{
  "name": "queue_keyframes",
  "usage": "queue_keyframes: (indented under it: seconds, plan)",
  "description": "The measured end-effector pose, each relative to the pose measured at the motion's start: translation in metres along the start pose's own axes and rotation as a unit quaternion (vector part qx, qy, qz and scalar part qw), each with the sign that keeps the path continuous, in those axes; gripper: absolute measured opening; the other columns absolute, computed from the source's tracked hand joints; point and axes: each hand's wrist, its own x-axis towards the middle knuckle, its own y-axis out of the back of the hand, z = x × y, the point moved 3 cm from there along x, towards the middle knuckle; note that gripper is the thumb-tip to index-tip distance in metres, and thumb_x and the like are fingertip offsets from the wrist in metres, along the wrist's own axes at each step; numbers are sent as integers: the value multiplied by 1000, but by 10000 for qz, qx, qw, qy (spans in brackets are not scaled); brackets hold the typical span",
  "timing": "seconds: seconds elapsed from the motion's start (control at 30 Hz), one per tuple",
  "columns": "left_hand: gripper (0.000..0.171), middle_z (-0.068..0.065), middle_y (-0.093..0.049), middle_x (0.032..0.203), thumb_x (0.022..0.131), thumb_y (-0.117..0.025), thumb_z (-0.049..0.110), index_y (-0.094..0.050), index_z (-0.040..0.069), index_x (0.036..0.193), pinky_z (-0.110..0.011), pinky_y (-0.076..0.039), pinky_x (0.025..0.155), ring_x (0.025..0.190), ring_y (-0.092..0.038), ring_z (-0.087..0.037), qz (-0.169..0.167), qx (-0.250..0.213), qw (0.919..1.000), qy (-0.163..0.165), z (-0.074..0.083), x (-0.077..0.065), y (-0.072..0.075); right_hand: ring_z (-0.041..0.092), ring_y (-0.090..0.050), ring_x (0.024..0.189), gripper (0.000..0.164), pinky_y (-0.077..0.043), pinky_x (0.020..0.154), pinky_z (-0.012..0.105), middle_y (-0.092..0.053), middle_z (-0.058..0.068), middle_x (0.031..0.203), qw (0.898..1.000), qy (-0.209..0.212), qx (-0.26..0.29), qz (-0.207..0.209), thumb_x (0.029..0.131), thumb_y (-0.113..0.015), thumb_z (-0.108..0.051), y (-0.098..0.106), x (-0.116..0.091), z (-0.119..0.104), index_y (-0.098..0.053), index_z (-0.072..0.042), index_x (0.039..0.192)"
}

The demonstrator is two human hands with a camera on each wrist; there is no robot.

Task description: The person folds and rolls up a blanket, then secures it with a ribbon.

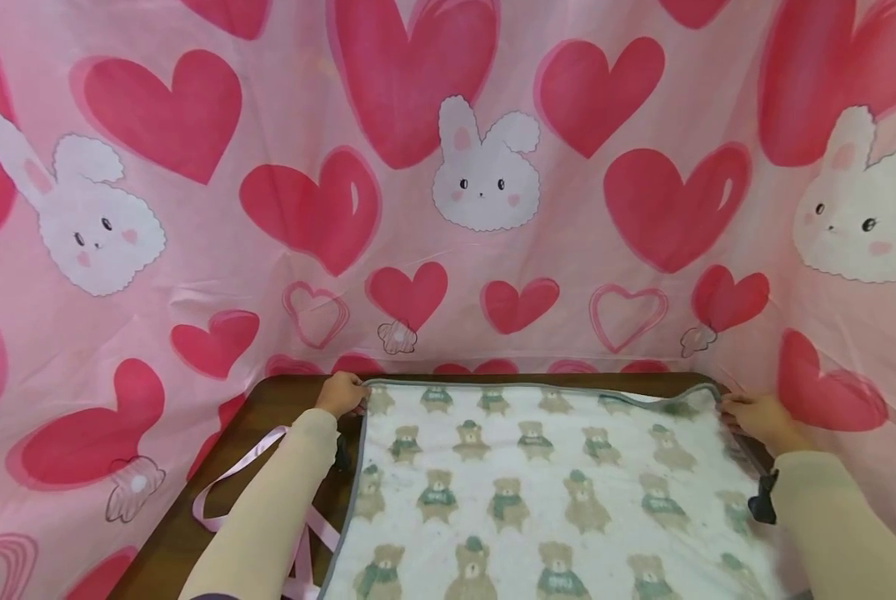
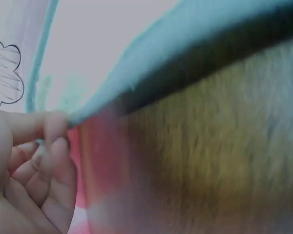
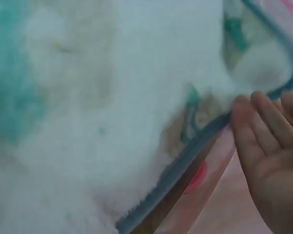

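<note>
A white blanket [image 1: 533,521] printed with brown bears in green clothes spreads across the table in the head view. Grey-green binding [image 1: 455,384] runs along its edge. At the far left corner, my left hand [image 1: 340,394] pinches the binding between thumb and finger; the left wrist view shows this left hand [image 2: 31,165] with the edge stretched away from its fingertips. My right hand [image 1: 764,419] holds the far right corner, where the cloth is slightly raised. In the right wrist view the fingers of this right hand [image 3: 271,151] meet the binding; the exact thumb contact is unclear.
Beneath the blanket is a dark brown wooden table [image 1: 286,408], bare along its left side. A pink ribbon [image 1: 202,500] lies looped there, partly behind my left forearm. Pink fabric [image 1: 568,237] with hearts and rabbits hangs behind and at both sides.
</note>
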Motion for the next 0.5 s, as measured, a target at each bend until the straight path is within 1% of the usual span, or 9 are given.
queue_keyframes:
  seconds: [0.07,0.1,0.17,0.23,0.27,0.3,0.37,0.4,0.5]
  plan:
    - [18,-8,-65,65,92,-63,11,-66,-7,96,-32,-53,50,52,-63,-18,-46,-202,9997,124,0,-2,-2,26,-61,81,51,-53,73,38,-61,25,101,9976,207,-565,-352,103,-46,-19,-11,1,-6,-37,22,132]
    - [21,-9,-66,65,93,-61,11,-65,-8,102,-33,-54,52,53,-64,-19,-35,-98,9999,129,2,-3,-3,31,-60,85,54,-51,75,43,-58,31,107,9938,317,-938,-506,102,-48,-22,-16,2,-10,-37,21,133]
    - [29,-11,-68,73,92,-58,13,-62,-7,113,-36,-55,60,60,-66,-22,66,347,9994,70,8,-7,-4,40,-57,94,58,-48,81,53,-52,37,117,9855,377,-1472,-756,100,-52,-26,-25,3,-17,-37,17,136]
    - [35,-13,-69,85,91,-58,16,-59,-5,119,-42,-54,70,71,-66,-26,156,892,9958,-105,18,-11,-6,45,-55,101,54,-45,84,60,-53,38,119,9756,616,-1969,-749,97,-56,-25,-33,5,-22,-45,14,133]
    - [36,-14,-69,91,90,-59,16,-59,-3,120,-45,-52,74,77,-65,-28,159,1165,9927,-268,24,-13,-9,48,-53,107,50,-42,86,64,-51,38,124,9709,763,-2170,-672,96,-57,-25,-36,8,-23,-50,12,130]
    - [35,-15,-69,94,90,-60,17,-60,-2,120,-47,-51,77,81,-65,-29,96,1416,9888,-461,29,-15,-12,50,-52,109,45,-40,87,65,-53,37,122,9673,909,-2294,-594,95,-58,-22,-40,10,-24,-54,10,127]
    - [32,-13,-68,102,88,-66,18,-63,0,115,-49,-50,80,89,-63,-29,-179,1807,9793,-894,39,-20,-20,52,-52,110,40,-39,88,66,-54,36,122,9595,1103,-2557,-431,94,-58,-17,-47,15,-25,-57,9,125]
    - [32,-13,-68,102,88,-68,18,-64,0,115,-49,-49,81,91,-63,-30,-410,1898,9749,-1086,42,-21,-25,53,-51,111,38,-38,89,66,-54,36,121,9549,1276,-2660,-338,94,-57,-14,-50,18,-25,-57,9,124]
    - [49,-15,-64,117,85,-75,23,-60,0,125,-48,-46,91,109,-60,-30,-1163,2170,9577,-1487,41,-25,-36,59,-40,118,48,-31,94,69,-45,42,127,9509,1300,-2791,-310,96,-53,-15,-58,25,-24,-46,12,134]
